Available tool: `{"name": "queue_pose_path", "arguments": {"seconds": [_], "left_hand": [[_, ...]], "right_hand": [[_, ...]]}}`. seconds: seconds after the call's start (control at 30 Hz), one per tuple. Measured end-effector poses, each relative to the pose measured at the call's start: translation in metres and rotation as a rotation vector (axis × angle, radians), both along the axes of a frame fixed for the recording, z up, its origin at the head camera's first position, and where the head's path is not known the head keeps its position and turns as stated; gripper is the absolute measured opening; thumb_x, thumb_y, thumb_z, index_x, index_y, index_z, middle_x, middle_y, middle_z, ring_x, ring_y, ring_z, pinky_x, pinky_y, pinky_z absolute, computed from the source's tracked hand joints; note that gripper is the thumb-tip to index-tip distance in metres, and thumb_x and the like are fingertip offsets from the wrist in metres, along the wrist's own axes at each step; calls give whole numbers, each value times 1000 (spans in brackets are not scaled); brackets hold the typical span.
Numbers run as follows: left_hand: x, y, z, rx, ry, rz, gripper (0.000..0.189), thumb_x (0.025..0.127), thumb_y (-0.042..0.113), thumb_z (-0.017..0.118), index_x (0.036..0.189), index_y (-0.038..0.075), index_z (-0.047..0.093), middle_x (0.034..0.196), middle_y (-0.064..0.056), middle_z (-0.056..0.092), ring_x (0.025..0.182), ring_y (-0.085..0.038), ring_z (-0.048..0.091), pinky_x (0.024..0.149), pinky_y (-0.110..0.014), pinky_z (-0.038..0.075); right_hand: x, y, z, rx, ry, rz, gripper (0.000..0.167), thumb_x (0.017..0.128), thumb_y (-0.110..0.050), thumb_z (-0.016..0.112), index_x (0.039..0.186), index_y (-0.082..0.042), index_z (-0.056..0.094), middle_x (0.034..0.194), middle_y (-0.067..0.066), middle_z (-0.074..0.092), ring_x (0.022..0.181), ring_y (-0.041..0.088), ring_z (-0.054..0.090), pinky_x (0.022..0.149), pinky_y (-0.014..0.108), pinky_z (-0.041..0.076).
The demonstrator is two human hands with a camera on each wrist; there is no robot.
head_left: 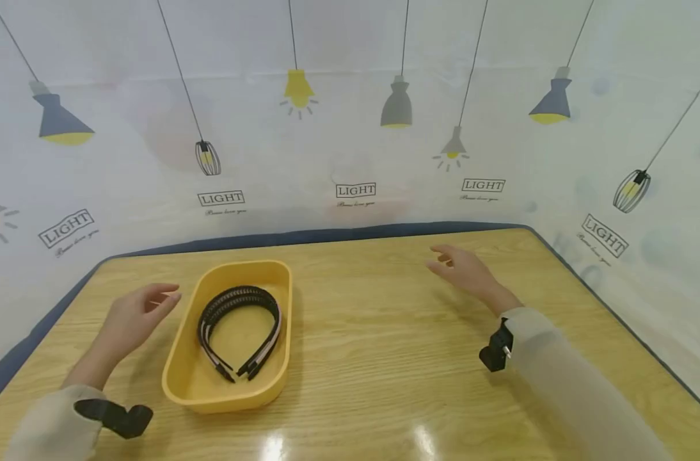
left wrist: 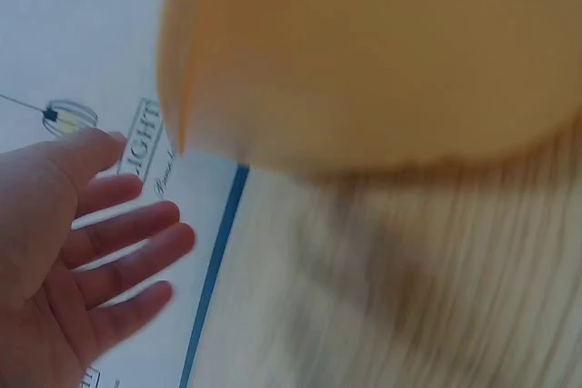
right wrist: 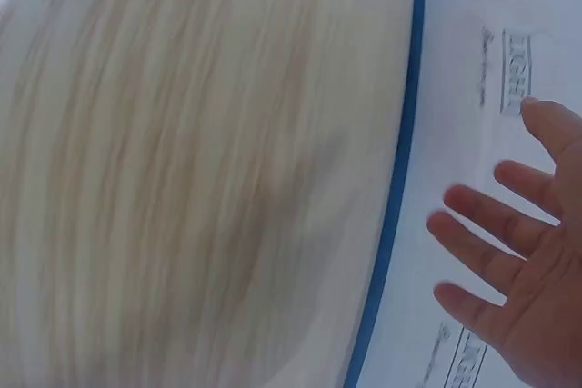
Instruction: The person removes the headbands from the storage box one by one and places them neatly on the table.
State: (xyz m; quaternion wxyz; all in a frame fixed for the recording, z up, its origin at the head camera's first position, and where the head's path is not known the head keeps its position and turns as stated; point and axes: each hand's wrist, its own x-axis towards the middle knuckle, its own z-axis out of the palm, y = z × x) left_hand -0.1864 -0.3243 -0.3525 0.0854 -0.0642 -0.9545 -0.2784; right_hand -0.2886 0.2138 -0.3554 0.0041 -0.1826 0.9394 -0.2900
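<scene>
On the left part of the table stands a yellow plastic tray [head_left: 289,333], a rounded rectangle with raised walls. Black headbands [head_left: 240,298] lie together inside it, their toothed arches toward the back and their ends toward the front; how many there are I cannot tell. My left hand [head_left: 134,320] hovers just left of the tray, apart from it, fingers loose and holding nothing. In the left wrist view the tray's outer wall [left wrist: 382,61] fills the upper part, beside spread fingers. Far to the right, my right hand [head_left: 464,269] is held above the table with relaxed fingers, also holding nothing.
The wooden table [head_left: 361,320] has a dark blue border at its back and sides. Behind it hangs a white curtain [head_left: 338,147] printed with lamps and the word LIGHT. Each wrist wears a black camera mount, such as the right one [head_left: 496,349].
</scene>
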Motion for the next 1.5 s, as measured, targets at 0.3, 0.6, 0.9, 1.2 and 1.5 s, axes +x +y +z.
{"name": "queue_pose_path", "arguments": {"seconds": [0.3,0.6,0.9,1.2,1.5], "left_hand": [[9,12,-3,333,-212,-6,54,94,33,52,131,-6,44,113,-27,54,91,-24,59,64,-33,56],[12,17,-7,421,-286,28,55,93,26,56,135,-5,40,123,-30,47,105,-32,53,70,-37,56],[13,16,-7,482,-308,38,56,93,24,55,138,-3,36,127,-30,42,108,-30,52,74,-39,55],[14,14,-9,528,-317,32,58,93,25,56,139,-3,35,128,-30,40,101,-15,56,74,-37,55],[13,12,-9,518,-316,32,59,92,27,56,139,-1,35,129,-29,41,102,-15,55,74,-37,54]], "right_hand": [[0,-71,9,-131,-21,170,41,95,-27,51,127,0,53,116,17,58,99,29,57,83,43,49],[-3,-124,11,-221,-67,264,37,95,-26,52,125,-4,56,113,12,60,101,24,57,86,38,49],[-5,-169,16,-238,-114,329,37,94,-27,53,125,-8,56,106,8,63,92,18,60,75,29,51],[-6,-203,25,-252,-135,465,35,95,-24,53,126,-8,56,104,12,65,86,18,62,73,26,52],[-12,-232,34,-229,-173,573,33,94,-19,54,123,-4,57,98,14,66,83,23,62,68,28,51]]}}
